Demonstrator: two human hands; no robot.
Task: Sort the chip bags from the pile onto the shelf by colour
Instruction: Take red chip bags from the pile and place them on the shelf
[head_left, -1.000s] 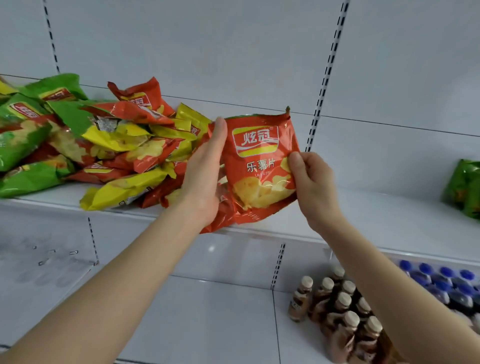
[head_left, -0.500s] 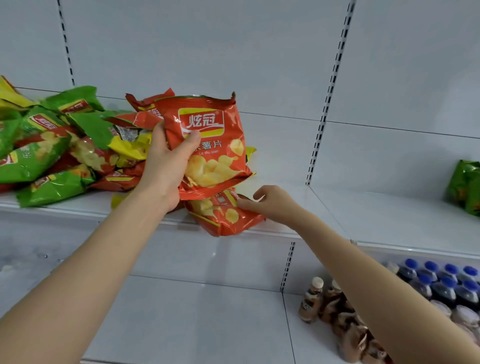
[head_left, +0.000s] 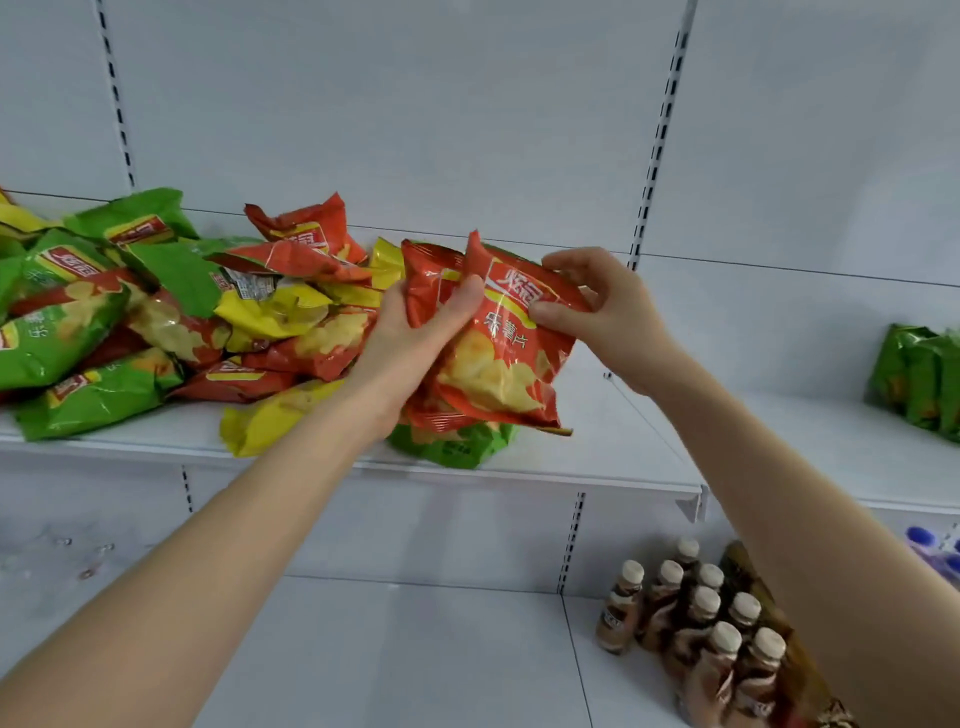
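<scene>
Above the shelf (head_left: 623, 441), beside the pile of chip bags (head_left: 280, 312), the left grip (head_left: 415, 348) is clutching two red chip bags (head_left: 498, 364), thumb across them, while the right grip (head_left: 602, 312) is pinching the front bag's top corner; a green chip bag (head_left: 457, 448) is lying underneath.

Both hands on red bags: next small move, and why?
Probably carry the red bags right and set them on the bare stretch of shelf: the left hand and right hand hold them, the mixed pile lies left, and green bags stand far right.
</scene>
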